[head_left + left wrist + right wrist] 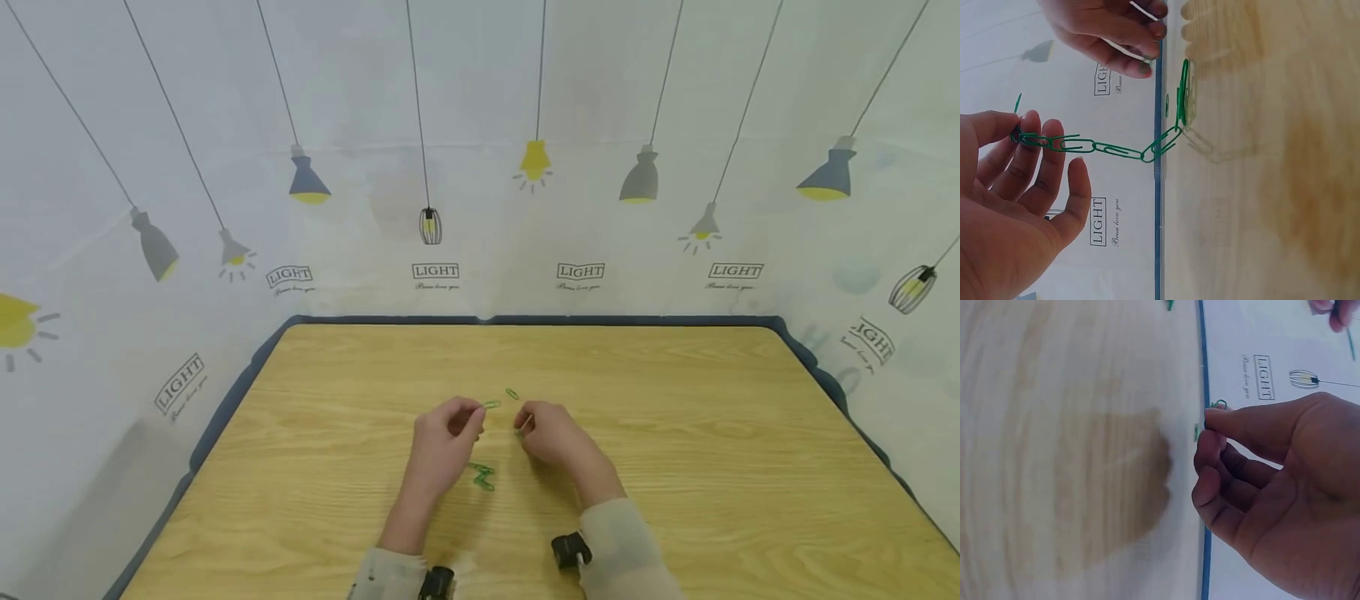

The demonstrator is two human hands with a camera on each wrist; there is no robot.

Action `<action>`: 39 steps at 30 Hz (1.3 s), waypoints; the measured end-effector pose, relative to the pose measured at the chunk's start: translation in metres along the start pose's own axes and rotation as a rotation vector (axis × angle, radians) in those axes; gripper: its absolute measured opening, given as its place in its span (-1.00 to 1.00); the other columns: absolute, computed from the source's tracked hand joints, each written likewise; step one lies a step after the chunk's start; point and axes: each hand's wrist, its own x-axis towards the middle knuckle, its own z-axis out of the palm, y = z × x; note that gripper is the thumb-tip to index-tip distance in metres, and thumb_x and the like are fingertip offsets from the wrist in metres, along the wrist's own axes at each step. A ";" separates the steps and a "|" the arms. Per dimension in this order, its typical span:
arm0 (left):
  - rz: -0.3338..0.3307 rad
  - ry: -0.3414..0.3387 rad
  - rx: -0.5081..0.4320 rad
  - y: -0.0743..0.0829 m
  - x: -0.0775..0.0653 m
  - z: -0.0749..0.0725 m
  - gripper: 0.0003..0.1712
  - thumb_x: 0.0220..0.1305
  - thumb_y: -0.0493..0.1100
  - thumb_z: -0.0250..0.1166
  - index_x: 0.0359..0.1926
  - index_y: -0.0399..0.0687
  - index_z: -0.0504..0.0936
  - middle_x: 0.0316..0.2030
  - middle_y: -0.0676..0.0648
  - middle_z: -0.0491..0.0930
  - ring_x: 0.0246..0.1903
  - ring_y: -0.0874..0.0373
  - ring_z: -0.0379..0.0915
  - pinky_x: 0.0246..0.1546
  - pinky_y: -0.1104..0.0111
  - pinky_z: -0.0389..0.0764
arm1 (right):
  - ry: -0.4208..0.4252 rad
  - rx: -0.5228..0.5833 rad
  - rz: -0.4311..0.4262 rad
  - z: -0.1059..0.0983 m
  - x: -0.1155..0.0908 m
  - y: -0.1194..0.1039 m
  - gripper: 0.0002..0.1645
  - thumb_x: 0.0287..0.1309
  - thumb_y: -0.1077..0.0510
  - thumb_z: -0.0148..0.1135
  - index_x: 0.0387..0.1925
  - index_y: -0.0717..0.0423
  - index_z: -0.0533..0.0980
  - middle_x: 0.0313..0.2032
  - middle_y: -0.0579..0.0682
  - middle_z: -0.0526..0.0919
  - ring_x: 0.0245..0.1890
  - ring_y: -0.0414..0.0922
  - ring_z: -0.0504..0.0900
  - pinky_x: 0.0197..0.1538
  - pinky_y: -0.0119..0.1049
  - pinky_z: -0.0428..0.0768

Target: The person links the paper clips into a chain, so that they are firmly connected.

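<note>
My left hand (442, 442) pinches the top of a chain of green paper clips (1072, 144) between thumb and forefinger. One clip (492, 405) sticks out past those fingertips towards the right. The chain hangs down in the left wrist view, and its lower links (483, 478) lie bunched on the table. To the right, my right hand (553, 433) pinches a single green paper clip (1219, 404) between thumb and forefinger, mostly hidden by the fingertips. The two hands are apart. A loose green paper clip (512, 393) lies on the table just beyond them.
The wood-grain table (712, 417) has a dark blue edge (600, 320) along its far side. Behind it hangs a white cloth (487, 100) printed with lamps and lettering. Black wrist cameras (572, 551) sit at both sleeves.
</note>
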 end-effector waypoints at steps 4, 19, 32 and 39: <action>0.007 -0.015 0.008 0.000 0.000 0.001 -0.82 0.57 -0.15 0.27 -0.07 -0.12 0.76 -0.28 -0.11 0.79 -0.30 0.11 0.70 -0.27 0.47 0.69 | 0.024 0.057 -0.019 -0.007 -0.008 -0.006 -0.82 0.54 0.27 0.14 -0.02 0.16 0.65 -0.11 0.05 0.70 -0.18 -0.08 0.58 -0.09 -0.14 0.60; -0.015 -0.033 -0.027 -0.002 0.002 0.002 -0.79 0.58 -0.12 0.27 -0.07 -0.14 0.76 -0.26 -0.22 0.78 -0.30 0.08 0.70 -0.28 0.45 0.68 | 0.087 0.383 -0.092 -0.022 -0.037 -0.035 -0.80 0.65 0.13 0.07 0.10 0.10 0.54 -0.33 0.09 0.63 -0.55 0.00 0.54 -0.48 -0.28 0.45; -0.025 -0.049 -0.020 -0.003 0.000 0.002 -0.79 0.58 -0.12 0.27 -0.04 -0.13 0.76 -0.22 -0.26 0.79 -0.28 -0.03 0.72 -0.29 0.46 0.66 | 0.192 0.526 -0.146 -0.021 -0.046 -0.044 -0.73 0.53 0.22 0.23 0.13 0.13 0.69 -0.32 0.12 0.72 -0.45 -0.06 0.65 -0.35 -0.32 0.65; -0.003 -0.040 0.010 -0.003 -0.001 0.003 -0.79 0.56 -0.14 0.29 -0.01 -0.14 0.77 -0.20 -0.23 0.81 -0.32 0.23 0.67 -0.27 0.47 0.67 | 0.239 0.640 -0.107 -0.014 -0.044 -0.044 -0.79 0.42 0.28 0.35 0.02 0.25 0.71 -0.17 0.21 0.80 -0.38 -0.14 0.76 -0.22 -0.27 0.78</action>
